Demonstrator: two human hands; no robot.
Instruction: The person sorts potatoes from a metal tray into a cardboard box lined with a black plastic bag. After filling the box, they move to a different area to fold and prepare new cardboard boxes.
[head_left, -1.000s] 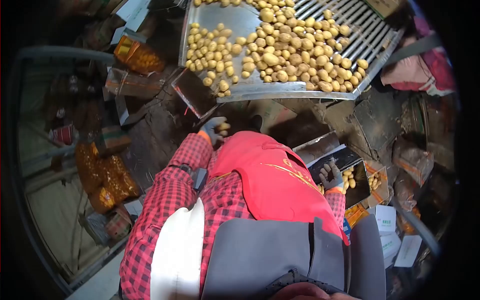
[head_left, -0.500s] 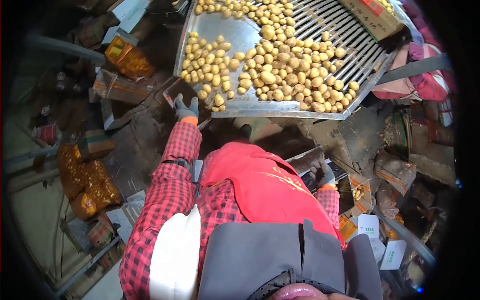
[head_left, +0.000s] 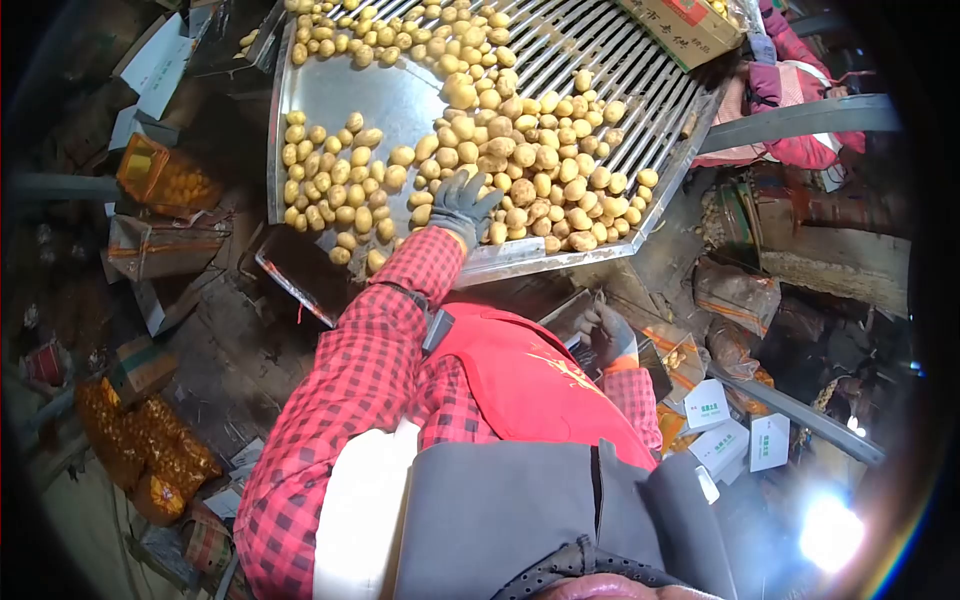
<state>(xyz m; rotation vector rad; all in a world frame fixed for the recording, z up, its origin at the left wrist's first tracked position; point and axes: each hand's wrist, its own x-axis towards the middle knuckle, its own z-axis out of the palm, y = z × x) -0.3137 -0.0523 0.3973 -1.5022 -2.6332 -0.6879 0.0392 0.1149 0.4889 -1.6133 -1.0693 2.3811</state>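
My left hand (head_left: 463, 207), in a grey glove, reaches over the front rim of the metal sorting table (head_left: 350, 92). Its fingers are spread and touch the near side of a heap of potatoes (head_left: 520, 150); it grips none of them. Left of that hand, a looser group of potatoes (head_left: 335, 180) lies on the flat metal sheet. Close to my red apron (head_left: 530, 375), my right hand (head_left: 607, 335), gloved too, hangs with its fingers apart and slightly bent, holding nothing that I can see. Below it is an open box (head_left: 680, 360) with a few potatoes inside.
Slatted bars (head_left: 600, 60) form the table's far right part, with a printed carton (head_left: 680, 35) on top. A grey metal bar (head_left: 800, 120) runs at the right, near another person's pink sleeve (head_left: 790, 110). Filled net bags (head_left: 145, 440), boxes and white cartons (head_left: 715, 445) crowd the floor.
My left hand has moved from beside the table's left corner onto the potatoes, to the right. My right hand stays low by the apron. The view has shifted, so the table appears further left.
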